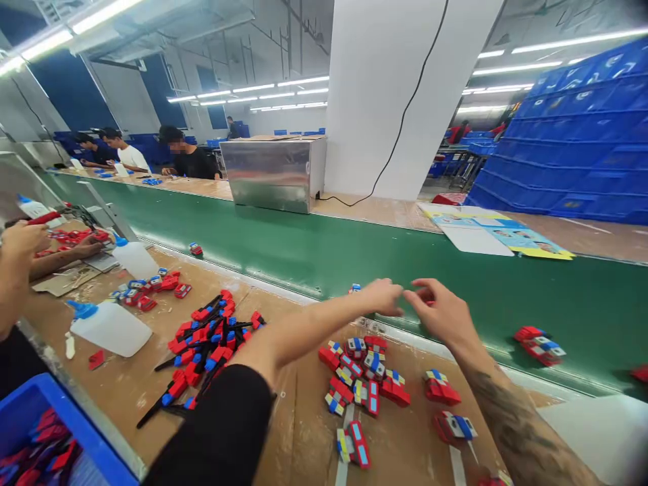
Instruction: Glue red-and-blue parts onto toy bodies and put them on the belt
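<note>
My left hand (pixel 385 297) is over the near edge of the green conveyor belt (pixel 283 236), its fingers bent together; what they hold, if anything, is hidden. A small blue-and-white piece (pixel 355 288) shows just behind its wrist. Close by on the right, my right hand (pixel 445 312) curls around a red plastic part (pixel 430 302), mostly covered by the fingers. Below both hands, several red, blue and grey toy-like plastic assemblies (pixel 374 366) lie on the brown worktop (pixel 298 425). Left of my forearm is a pile of red-and-blue parts with black stems (pixel 212 337).
White glue bottles with blue caps (pixel 114 329) stand or lie at left, near a co-worker's hands (pixel 25 239). A blue bin (pixel 65 412) of parts sits lower left. Assemblies (pixel 541 345) ride on the belt. Across it are a metal box (pixel 273 174), printed card (pixel 501 233) and blue crates (pixel 567 142).
</note>
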Motion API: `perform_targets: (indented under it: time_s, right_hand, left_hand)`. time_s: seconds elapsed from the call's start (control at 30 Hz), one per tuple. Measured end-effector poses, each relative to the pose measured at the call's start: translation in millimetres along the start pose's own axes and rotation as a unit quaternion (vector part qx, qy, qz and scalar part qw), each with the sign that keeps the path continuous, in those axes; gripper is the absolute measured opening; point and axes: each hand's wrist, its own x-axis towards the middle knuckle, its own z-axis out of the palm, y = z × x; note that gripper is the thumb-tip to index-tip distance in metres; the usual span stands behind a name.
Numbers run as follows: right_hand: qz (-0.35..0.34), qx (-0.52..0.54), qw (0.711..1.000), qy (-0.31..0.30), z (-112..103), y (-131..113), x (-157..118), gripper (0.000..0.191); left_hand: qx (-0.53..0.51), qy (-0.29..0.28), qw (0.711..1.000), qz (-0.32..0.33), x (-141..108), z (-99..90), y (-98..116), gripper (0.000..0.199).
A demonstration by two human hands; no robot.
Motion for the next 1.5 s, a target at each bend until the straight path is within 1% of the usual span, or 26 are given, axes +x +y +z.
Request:
perform_targets:
  time_s: [0.03, 0.1, 0.13, 0.2, 0.27, 0.3, 0.37, 0.4, 0.47, 0.53, 0.57, 0.6, 0.63, 0.67, 0.73, 0.8, 0.87, 0.97, 1.03, 1.07, 1.13, 1.2, 1.3, 1.37, 1.43, 1.5]
  right_hand:
    - [0.002, -0.040, 0.997, -0.058, 19.0, -2.4, 11.9, 0.043]
    - [0.018, -0.100, 0.983, -0.152, 54.0, -7.4, 24.4, 0.052]
    - [0.027, -0.111, 0.978, -0.176, 68.1, -9.8, 26.0, 0.054]
    - [0.044, -0.107, 0.976, -0.186, 86.4, -13.6, 23.7, 0.048]
    - [0.057, -0.090, 0.979, -0.171, 90.2, -16.6, 18.9, 0.038]
    - [0.064, -0.080, 0.981, -0.162, 87.3, -18.3, 16.7, 0.034]
    - [0.073, -0.049, 0.985, -0.145, 74.1, -22.8, 12.0, 0.030]
    - [0.071, -0.026, 0.987, -0.139, 64.8, -25.5, 8.4, 0.029]
    - [0.052, 0.034, 0.990, -0.128, 42.7, -31.1, -6.1, 0.032]
    - [0.024, 0.101, 0.987, -0.119, 17.6, -34.9, -35.7, 0.046]
    - [0.003, 0.162, 0.980, -0.115, 4.7, -35.7, -56.9, 0.057]
    - [-0.019, 0.233, 0.966, -0.112, -7.9, -35.7, -81.6, 0.066]
    - [-0.047, 0.328, 0.937, -0.107, -20.0, -35.1, -108.7, 0.073]
    - [-0.070, 0.414, 0.902, -0.102, -31.1, -34.0, -136.9, 0.075]
    - [-0.081, 0.518, 0.847, -0.083, -48.8, -30.4, -190.5, 0.068]
    - [-0.048, 0.556, 0.828, -0.060, -58.8, -25.2, -234.5, 0.063]
    - [-0.001, 0.593, 0.805, -0.024, -61.2, -18.1, -267.8, 0.066]
    - [0.087, 0.646, 0.756, 0.052, -57.3, -7.2, -305.1, 0.068]
    - [0.145, 0.669, 0.723, 0.088, -55.7, -2.6, -324.5, 0.065]
    - [0.168, 0.679, 0.708, 0.095, -55.9, -1.0, -332.5, 0.062]
    - [0.194, 0.699, 0.682, 0.096, -57.6, 1.5, -344.3, 0.058]
    - [0.199, 0.714, 0.667, 0.081, -59.4, 4.3, -351.0, 0.060]
    - [0.198, 0.720, 0.663, 0.052, -60.1, 8.9, -354.0, 0.060]
    - [0.200, 0.716, 0.667, 0.048, -59.5, 10.9, -353.6, 0.058]
    - [0.209, 0.706, 0.674, 0.056, -58.7, 11.0, -352.6, 0.057]
    - [0.219, 0.700, 0.677, 0.059, -57.5, 8.4, -351.2, 0.057]
  left_hand:
    - [0.023, -0.004, 0.999, -0.021, -29.1, -8.8, -25.1, 0.046]
    - [0.066, -0.031, 0.995, -0.070, -94.2, -22.8, -75.1, 0.031]
    - [0.082, -0.048, 0.991, -0.093, -126.8, -26.6, -97.7, 0.027]
    - [0.099, -0.083, 0.983, -0.128, -183.9, -26.6, -133.9, 0.019]
    - [0.104, -0.088, 0.981, -0.135, -222.0, -19.5, -155.8, 0.017]
    - [0.104, -0.084, 0.982, -0.130, -233.0, -15.6, -161.4, 0.016]
    - [0.101, -0.062, 0.987, -0.110, -242.1, -11.4, -163.4, 0.016]
    - [0.096, -0.048, 0.990, -0.096, -242.3, -11.6, -160.1, 0.016]
    - [0.081, -0.014, 0.995, -0.063, -240.0, -14.4, -146.0, 0.020]
    - [0.058, 0.012, 0.998, -0.024, -239.7, -14.6, -122.0, 0.032]
    - [0.025, 0.025, 0.999, 0.003, -241.4, -11.6, -106.7, 0.037]
    - [-0.020, 0.037, 0.998, 0.038, -244.3, -6.3, -89.5, 0.040]
    - [-0.069, 0.048, 0.993, 0.078, -248.2, 1.4, -71.0, 0.042]
    - [-0.115, 0.056, 0.984, 0.122, -252.7, 10.7, -51.6, 0.042]
    - [-0.163, 0.053, 0.964, 0.205, -261.5, 31.6, -12.6, 0.040]
    - [-0.135, 0.024, 0.953, 0.269, -267.2, 50.4, 22.8, 0.040]
    - [-0.088, -0.002, 0.945, 0.316, -267.2, 64.1, 51.8, 0.042]
    - [-0.025, -0.014, 0.930, 0.366, -258.4, 76.9, 81.9, 0.043]
    - [0.014, -0.033, 0.918, 0.395, -251.3, 82.5, 95.0, 0.042]
    - [0.038, -0.046, 0.911, 0.408, -248.6, 84.7, 100.1, 0.043]
    - [0.089, -0.081, 0.897, 0.425, -245.0, 88.2, 108.7, 0.045]
    - [0.128, -0.105, 0.886, 0.433, -243.3, 90.4, 116.0, 0.044]
    - [0.157, -0.114, 0.879, 0.437, -242.1, 90.8, 124.6, 0.039]
    - [0.156, -0.124, 0.880, 0.432, -241.7, 88.5, 126.4, 0.039]
    - [0.118, -0.137, 0.892, 0.414, -242.0, 85.2, 123.1, 0.042]
    - [0.024, -0.141, 0.918, 0.369, -243.3, 83.4, 115.2, 0.042]
